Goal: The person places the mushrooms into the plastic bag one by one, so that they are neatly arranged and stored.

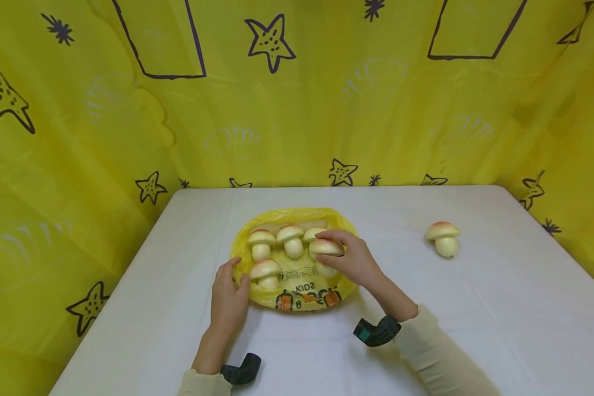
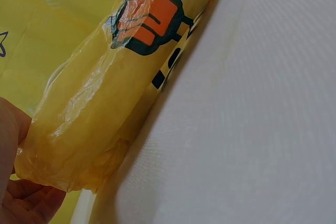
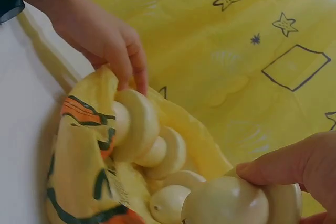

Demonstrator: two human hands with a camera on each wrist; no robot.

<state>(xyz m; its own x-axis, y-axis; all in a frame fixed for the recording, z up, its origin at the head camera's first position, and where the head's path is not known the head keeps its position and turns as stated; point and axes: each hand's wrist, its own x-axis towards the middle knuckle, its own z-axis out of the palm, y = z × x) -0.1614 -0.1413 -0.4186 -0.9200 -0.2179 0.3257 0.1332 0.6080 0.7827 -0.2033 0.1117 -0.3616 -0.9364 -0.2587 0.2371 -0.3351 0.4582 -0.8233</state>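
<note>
A yellow plastic bag (image 1: pixel 297 305) with printed orange figures lies on the table, its mouth rolled into an oval rim. Several toy mushrooms (image 1: pixel 261 245), pale with reddish caps, rest inside it. My left hand (image 1: pixel 229 297) grips the bag's left rim between thumb and fingers; the left wrist view has those fingers (image 2: pixel 34 198) at the bag's edge. Between thumb and fingertips, my right hand (image 1: pixel 353 258) holds another mushroom (image 3: pixel 226 203) by its cap, over the right part of the bag. In the head view, it partly covers a mushroom behind it.
One more mushroom (image 1: pixel 443 238) lies apart at the right of the white table (image 1: pixel 475 330). A yellow curtain (image 1: pixel 302 110) with starfish drawings stands behind the table and along its sides. Each wrist wears a black camera band (image 1: pixel 378 331).
</note>
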